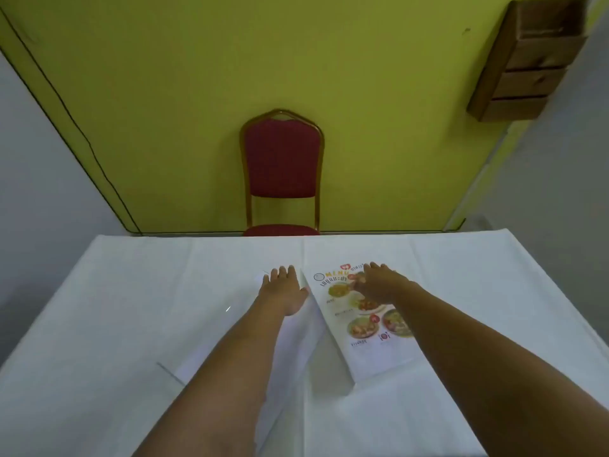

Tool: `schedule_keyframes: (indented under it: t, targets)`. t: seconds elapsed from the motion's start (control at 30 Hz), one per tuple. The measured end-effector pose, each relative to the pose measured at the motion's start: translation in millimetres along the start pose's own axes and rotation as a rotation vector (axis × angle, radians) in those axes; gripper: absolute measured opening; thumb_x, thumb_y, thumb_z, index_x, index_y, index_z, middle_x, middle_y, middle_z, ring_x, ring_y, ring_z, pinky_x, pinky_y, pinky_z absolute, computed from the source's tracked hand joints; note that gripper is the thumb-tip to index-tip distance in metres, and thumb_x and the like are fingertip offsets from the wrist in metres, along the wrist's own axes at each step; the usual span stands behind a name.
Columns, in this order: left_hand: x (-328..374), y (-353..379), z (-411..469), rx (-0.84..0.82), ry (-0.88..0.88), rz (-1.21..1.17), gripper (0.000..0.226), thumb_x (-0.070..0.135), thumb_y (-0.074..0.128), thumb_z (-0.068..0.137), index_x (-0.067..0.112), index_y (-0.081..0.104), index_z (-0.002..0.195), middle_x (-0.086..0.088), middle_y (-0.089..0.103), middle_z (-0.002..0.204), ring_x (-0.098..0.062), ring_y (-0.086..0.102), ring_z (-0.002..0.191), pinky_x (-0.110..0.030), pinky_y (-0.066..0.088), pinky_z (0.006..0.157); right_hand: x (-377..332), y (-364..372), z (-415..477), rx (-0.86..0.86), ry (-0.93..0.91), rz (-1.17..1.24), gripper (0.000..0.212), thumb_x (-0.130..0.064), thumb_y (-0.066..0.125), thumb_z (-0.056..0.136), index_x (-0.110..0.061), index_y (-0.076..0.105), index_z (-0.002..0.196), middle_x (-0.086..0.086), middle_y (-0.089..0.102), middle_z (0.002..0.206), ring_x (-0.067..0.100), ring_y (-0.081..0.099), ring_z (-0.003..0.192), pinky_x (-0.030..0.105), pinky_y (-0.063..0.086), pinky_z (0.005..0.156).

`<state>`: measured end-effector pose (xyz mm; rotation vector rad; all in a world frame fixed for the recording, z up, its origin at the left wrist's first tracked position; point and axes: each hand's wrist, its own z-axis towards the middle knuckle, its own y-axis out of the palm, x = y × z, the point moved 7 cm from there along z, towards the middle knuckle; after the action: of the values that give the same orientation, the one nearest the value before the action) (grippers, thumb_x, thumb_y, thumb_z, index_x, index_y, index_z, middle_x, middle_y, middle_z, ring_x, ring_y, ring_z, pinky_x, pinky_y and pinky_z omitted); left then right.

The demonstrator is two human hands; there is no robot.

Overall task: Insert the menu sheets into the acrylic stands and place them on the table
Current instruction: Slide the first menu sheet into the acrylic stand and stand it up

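1. Reaching over the table, both hands lie flat with fingers spread, gripping nothing.
2. Left hand presses on a clear stand lying flat; its edges barely show against the white cloth.
3. Right hand rests on the menu, just beside the stand.
4. Judged progress: early. This menu looks not yet inserted, though whether clear acrylic covers it I cannot tell.
5. Left to do: slide it in, stand it upright, and place it. No finished stand is visible.
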<state>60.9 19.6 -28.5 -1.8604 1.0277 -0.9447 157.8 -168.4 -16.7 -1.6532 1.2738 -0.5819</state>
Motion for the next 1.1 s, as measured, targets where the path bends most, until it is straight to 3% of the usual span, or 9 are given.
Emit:
schedule_keyframes:
  t: [0.23,0.37,0.43,0.57,0.7,0.87,1.0,1.1]
  targets:
    - [45,65,9,-0.132,-0.068,-0.273,0.086,0.06,0.042,0.094,0.008,0.011,0.155,-0.013,0.023,0.16,-0.033,0.023,0.146,-0.049,0.019,0.119,57,22,2,-0.047,0.115,0.051,0.083,-0.057,0.057,0.087,-0.007,0.031,0.148,0.011,0.039,0.149,0.031,0.039,0.136,0.047,0.035,0.109]
    - [51,91,21,-0.103,-0.178,-0.56,0.106,0.071,0.061,0.063,0.018,0.027,0.148,-0.004,0.044,0.15,-0.029,0.043,0.135,-0.05,0.037,0.11,63,21,6,0.002,0.164,0.21,0.094,-0.055,0.068,0.08,-0.005,0.029,0.149,0.012,0.038,0.147,0.031,0.039,0.136,0.047,0.038,0.108]
    - [51,97,24,-0.057,-0.234,-0.673,0.104,0.066,0.068,0.055,0.02,0.034,0.142,-0.002,0.054,0.14,-0.027,0.052,0.127,-0.048,0.043,0.105,69,24,5,0.028,0.245,0.269,0.098,-0.057,0.071,0.076,-0.005,0.029,0.148,0.011,0.039,0.145,0.032,0.039,0.135,0.046,0.036,0.109]
    - [56,89,14,0.013,-0.333,-0.759,0.084,0.045,0.083,0.061,0.019,0.046,0.131,-0.003,0.061,0.124,-0.027,0.06,0.114,-0.042,0.052,0.095,80,26,-1,0.03,0.341,0.312,0.096,-0.063,0.076,0.069,-0.007,0.04,0.138,0.011,0.048,0.133,0.03,0.046,0.127,0.04,0.043,0.101]
    - [53,102,24,0.007,-0.37,-0.879,0.09,0.041,0.084,0.041,0.019,0.054,0.123,-0.004,0.068,0.118,-0.025,0.065,0.106,-0.043,0.055,0.092,93,20,-7,0.012,0.394,0.35,0.082,-0.048,0.08,0.071,-0.009,0.046,0.135,0.014,0.048,0.132,0.031,0.045,0.125,0.039,0.042,0.102]
    - [77,68,-8,0.047,-0.333,-0.904,0.07,0.016,0.086,0.069,0.011,0.047,0.127,-0.008,0.059,0.125,-0.029,0.062,0.112,-0.036,0.053,0.09,113,9,-25,0.003,0.418,0.421,0.072,-0.043,0.08,0.076,-0.009,0.05,0.131,0.017,0.043,0.135,0.032,0.043,0.127,0.038,0.039,0.107]
    - [93,43,-9,0.128,-0.246,-0.86,0.079,0.017,0.085,0.071,0.013,0.041,0.136,-0.011,0.053,0.132,-0.03,0.058,0.116,-0.042,0.051,0.097,120,-16,-39,0.15,0.388,0.51,0.074,-0.038,0.08,0.076,-0.009,0.044,0.134,0.016,0.04,0.136,0.034,0.039,0.13,0.038,0.036,0.103]
    - [105,29,-12,0.204,-0.197,-0.79,0.082,0.019,0.084,0.072,0.014,0.038,0.14,-0.012,0.052,0.132,-0.03,0.058,0.116,-0.039,0.053,0.092,127,-26,-53,0.281,0.359,0.582,0.077,-0.036,0.081,0.075,-0.009,0.04,0.135,0.016,0.039,0.136,0.035,0.038,0.131,0.041,0.037,0.101]
